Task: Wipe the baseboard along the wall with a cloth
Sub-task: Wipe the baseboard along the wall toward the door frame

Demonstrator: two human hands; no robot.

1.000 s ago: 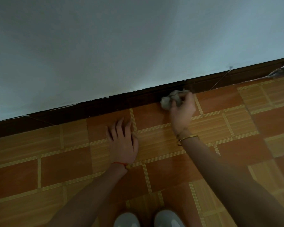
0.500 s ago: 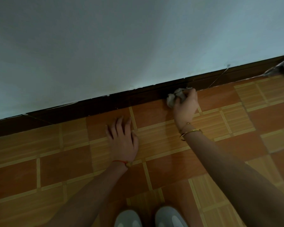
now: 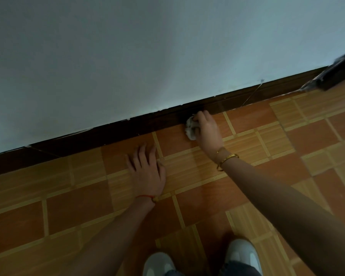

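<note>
Pair of pale shoes (image 3: 161, 264), toes pointing toward the wall, at the bottom edge of the view; dark trouser hems above them.

Floor (image 3: 88, 212): orange-brown tiles set with yellow striped bands, slightly glossy.

Left hand (image 3: 147, 172): palm down and flat on the floor, fingers straight and slightly spread toward the wall, holding nothing. Red string bracelet (image 3: 145, 196) at the wrist.

Right hand (image 3: 206, 130): reaching forward past the left hand, fingers curled round a crumpled whitish cloth (image 3: 190, 129). Two gold bangles (image 3: 226, 159) at the wrist.

Cloth: bunched, showing to the left of the right hand, pressed against the lower face of the baseboard where it meets the floor.

Baseboard (image 3: 108, 134): dark brown strip running along the foot of the wall, rising toward the right of the view; a thin pale line (image 3: 252, 95) slants across it to the right of the cloth.

Wall (image 3: 147, 46): plain, pale grey-blue.

Dark object (image 3: 339, 74) at the far right against the baseboard, blurred; kind cannot be told.
</note>
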